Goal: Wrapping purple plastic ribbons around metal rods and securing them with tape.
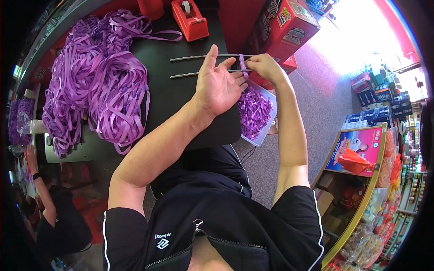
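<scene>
Two thin metal rods (190,73) with spiral-grooved ends, like long drill bits, lie side by side over the dark tabletop (172,104). A narrow purple ribbon (243,63) is wrapped around both of them near their right part. My right hand (267,70) is closed at that end, fingers pinched beside the ribbon; its fingertips are partly hidden. Palm up, my left hand (219,88) is open just below the rods, thumb raised and fingers stretched toward the ribbon. A large tangled heap of purple ribbon loops (104,77) covers the left of the table.
A translucent bin (256,141) of short purple ribbon pieces (254,113) is below my right hand. A red tape dispenser (190,22) stands at the table's far edge, near a red box (289,29). Another person's arm (44,194) is at left; a goods-filled display case (357,180) stands right.
</scene>
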Demonstrator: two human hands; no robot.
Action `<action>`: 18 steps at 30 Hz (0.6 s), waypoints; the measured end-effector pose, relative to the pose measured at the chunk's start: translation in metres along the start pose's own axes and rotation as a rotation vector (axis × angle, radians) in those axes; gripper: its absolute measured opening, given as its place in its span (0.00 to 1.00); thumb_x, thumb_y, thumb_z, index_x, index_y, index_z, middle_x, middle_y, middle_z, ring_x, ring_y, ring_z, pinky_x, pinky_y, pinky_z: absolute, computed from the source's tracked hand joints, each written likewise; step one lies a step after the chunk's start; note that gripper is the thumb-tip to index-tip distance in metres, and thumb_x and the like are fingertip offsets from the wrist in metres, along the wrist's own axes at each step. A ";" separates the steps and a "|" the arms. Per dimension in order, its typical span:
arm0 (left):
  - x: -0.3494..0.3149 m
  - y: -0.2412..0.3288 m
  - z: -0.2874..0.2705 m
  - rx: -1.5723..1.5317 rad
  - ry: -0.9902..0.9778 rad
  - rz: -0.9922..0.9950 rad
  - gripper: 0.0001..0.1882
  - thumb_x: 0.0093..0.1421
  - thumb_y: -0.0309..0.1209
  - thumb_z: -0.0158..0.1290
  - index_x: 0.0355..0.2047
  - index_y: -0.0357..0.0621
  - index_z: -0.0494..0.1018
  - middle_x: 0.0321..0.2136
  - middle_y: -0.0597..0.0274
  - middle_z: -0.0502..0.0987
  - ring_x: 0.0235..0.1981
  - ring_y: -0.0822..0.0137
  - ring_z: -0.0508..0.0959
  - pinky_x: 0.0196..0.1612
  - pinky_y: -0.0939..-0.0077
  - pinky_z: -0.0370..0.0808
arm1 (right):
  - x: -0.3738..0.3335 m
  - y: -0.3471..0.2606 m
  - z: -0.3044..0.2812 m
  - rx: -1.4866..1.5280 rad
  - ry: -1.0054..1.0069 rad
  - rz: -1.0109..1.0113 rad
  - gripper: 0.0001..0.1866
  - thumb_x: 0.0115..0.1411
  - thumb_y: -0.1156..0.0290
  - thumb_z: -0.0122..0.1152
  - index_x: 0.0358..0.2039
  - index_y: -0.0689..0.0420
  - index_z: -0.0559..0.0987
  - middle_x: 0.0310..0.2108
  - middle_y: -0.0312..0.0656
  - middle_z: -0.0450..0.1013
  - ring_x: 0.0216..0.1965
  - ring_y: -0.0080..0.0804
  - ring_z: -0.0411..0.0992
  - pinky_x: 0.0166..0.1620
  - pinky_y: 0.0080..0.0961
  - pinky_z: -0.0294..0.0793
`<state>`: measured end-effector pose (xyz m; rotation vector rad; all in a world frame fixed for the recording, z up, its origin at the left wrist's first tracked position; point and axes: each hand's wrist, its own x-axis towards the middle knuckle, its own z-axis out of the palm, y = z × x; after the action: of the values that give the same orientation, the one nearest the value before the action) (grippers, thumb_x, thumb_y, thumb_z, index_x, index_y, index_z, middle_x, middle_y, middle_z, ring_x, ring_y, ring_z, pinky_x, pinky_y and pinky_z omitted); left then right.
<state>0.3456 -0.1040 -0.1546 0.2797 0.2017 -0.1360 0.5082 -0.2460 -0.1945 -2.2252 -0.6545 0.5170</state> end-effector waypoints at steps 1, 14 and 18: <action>0.001 0.000 -0.002 -0.020 -0.015 -0.006 0.33 0.58 0.63 0.45 0.45 0.45 0.63 0.50 0.37 0.64 0.53 0.49 0.63 0.62 0.56 0.52 | -0.006 -0.003 -0.001 -0.031 0.045 -0.020 0.16 0.53 0.59 0.61 0.30 0.61 0.82 0.18 0.43 0.74 0.22 0.32 0.72 0.32 0.31 0.70; 0.000 -0.002 -0.001 -0.037 -0.058 -0.011 0.35 0.57 0.63 0.47 0.49 0.46 0.58 0.57 0.30 0.55 0.61 0.44 0.53 0.67 0.52 0.37 | -0.029 -0.023 -0.004 0.169 0.150 -0.111 0.19 0.58 0.58 0.58 0.34 0.64 0.82 0.28 0.44 0.79 0.32 0.29 0.75 0.39 0.26 0.71; 0.000 0.000 -0.002 -0.052 -0.054 0.000 0.34 0.56 0.62 0.48 0.48 0.46 0.58 0.55 0.33 0.58 0.58 0.46 0.58 0.66 0.52 0.41 | -0.032 -0.031 0.005 0.439 0.025 -0.012 0.19 0.60 0.59 0.55 0.35 0.65 0.82 0.33 0.40 0.79 0.37 0.28 0.73 0.45 0.24 0.68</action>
<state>0.3454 -0.1040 -0.1566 0.2238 0.1518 -0.1382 0.4716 -0.2437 -0.1688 -1.8101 -0.4860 0.5655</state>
